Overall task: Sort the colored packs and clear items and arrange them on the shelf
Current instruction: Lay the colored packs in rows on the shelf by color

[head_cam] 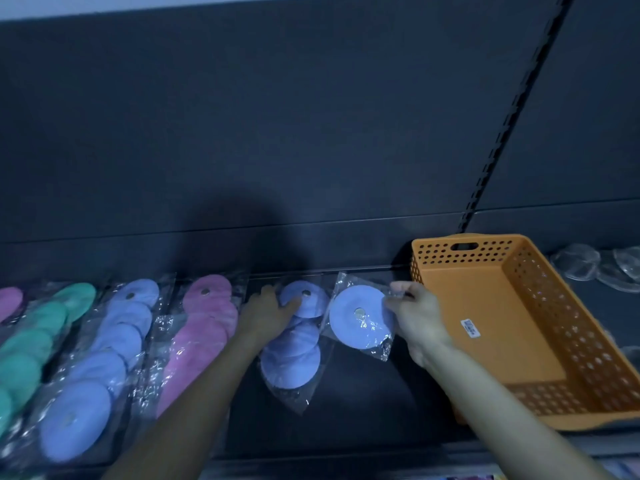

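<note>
Blue pack between blue row, orange basket; clear items beyond.

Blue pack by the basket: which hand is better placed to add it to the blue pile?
Likely right: the right hand pinches the blue pack by its wrapper; the left hand rests on the blue pile.

The orange basket is smooth matt plastic. Left of it, colored packs hold soft matt discs in crinkly, glossy clear film. Right of it, clear items look glossy, transparent. The shelf under it is matt.
</note>
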The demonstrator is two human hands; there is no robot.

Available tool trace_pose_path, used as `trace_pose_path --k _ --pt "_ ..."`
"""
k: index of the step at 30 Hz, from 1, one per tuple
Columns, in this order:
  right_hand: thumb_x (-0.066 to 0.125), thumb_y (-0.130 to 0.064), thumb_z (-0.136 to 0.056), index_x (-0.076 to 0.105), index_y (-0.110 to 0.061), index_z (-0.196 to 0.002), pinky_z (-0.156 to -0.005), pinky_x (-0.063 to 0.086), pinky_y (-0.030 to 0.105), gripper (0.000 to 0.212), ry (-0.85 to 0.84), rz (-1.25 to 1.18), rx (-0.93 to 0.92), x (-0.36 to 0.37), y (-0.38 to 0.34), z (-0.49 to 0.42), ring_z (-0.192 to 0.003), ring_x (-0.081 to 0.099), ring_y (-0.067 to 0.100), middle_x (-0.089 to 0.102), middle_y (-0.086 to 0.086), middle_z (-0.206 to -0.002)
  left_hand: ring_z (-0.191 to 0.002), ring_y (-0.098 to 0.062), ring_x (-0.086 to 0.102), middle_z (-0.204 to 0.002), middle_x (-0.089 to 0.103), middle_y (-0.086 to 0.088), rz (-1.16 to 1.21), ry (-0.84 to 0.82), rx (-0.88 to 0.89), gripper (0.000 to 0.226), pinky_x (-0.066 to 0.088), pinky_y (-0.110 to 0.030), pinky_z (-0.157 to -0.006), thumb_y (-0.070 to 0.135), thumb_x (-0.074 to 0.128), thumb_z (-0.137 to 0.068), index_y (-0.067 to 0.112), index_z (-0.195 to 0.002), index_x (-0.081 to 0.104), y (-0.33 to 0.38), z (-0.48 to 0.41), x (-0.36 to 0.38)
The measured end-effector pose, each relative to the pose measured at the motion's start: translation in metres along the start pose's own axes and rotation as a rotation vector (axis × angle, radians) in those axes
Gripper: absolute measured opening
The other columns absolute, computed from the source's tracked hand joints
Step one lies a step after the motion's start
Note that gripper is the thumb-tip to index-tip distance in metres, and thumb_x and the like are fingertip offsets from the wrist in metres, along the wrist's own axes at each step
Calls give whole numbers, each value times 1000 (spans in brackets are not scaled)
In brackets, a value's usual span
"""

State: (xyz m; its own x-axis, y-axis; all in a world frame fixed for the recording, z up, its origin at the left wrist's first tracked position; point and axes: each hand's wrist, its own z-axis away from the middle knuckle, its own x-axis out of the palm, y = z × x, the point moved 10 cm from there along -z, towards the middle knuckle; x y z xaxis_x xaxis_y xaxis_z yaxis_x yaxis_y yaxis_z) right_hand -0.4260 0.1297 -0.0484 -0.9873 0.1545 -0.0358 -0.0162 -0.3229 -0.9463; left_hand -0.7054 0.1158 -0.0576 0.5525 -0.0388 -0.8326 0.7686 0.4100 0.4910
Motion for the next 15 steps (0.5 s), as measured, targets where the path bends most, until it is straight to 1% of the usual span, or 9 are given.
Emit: trace_pose_path --k 4,6,7,8,9,10,11,13,15 --pt "51 4 -86 57 -19 -91 -65 45 28 24 10 58 36 2 19 0 -73 55 17 59 4 -89 -120 -34 49 -133 49 -19 -36 -56 -62 83 42 -37 -97 62 63 -76 2 -130 42 -7 -11 8" --pt "50 3 -88 58 -20 -89 -67 45 29 24 17 98 46 2 26 1 -76 55 18 60 4 -89 -114 -28 54 -127 53 -13 109 -134 -107 84 46 -34 -89 56 74 -66 3 -127 48 -8 -14 17" --pt "49 2 -88 59 -20 -87 -66 45 28 24 29 115 48 1 28 1 -76 55 18 60 3 -88 -101 -23 60 -112 60 -9 217 -169 -111 74 48 -31 -79 51 77 -62 3 -115 57 -5 -14 22" --pt "49 3 -88 59 -20 -85 -65 45 26 25 43 133 45 0 29 2 -75 55 18 60 3 -87 -82 -19 61 -91 63 -5 296 -188 -86 54 46 -28 -66 46 79 -60 5 -93 65 0 -14 27" --pt "49 3 -87 60 -20 -84 -64 45 23 25 57 149 39 -2 29 3 -75 55 17 61 2 -86 -63 -15 52 -69 56 -1 335 -191 -48 37 39 -26 -56 40 79 -63 8 -68 62 5 -13 29" --pt "50 3 -86 61 -19 -84 -63 45 22 25 68 162 34 -4 30 4 -75 56 17 62 2 -85 -55 -15 40 -58 44 1 355 -187 -7 38 31 -25 -51 34 77 -68 12 -53 50 11 -12 30" --pt "50 4 -85 61 -18 -83 -62 45 22 25 74 176 30 -5 30 5 -75 57 16 62 1 -84 -55 -15 33 -56 37 1 363 -171 36 40 26 -25 -51 29 74 -73 15 -52 43 15 -12 29" --pt "51 4 -85 62 -16 -80 -60 44 22 24 75 189 30 -8 31 5 -71 57 14 63 0 -80 -57 -16 33 -58 38 0 398 -129 100 34 27 -27 -56 22 66 -81 16 -57 42 22 -13 22" --pt "54 0 -88 63 -13 -79 -57 43 23 18 83 164 37 -10 31 3 -63 54 13 61 0 -71 -56 -14 31 -56 36 2 476 -108 140 36 25 -29 -55 18 60 -85 16 -57 38 25 -16 16"
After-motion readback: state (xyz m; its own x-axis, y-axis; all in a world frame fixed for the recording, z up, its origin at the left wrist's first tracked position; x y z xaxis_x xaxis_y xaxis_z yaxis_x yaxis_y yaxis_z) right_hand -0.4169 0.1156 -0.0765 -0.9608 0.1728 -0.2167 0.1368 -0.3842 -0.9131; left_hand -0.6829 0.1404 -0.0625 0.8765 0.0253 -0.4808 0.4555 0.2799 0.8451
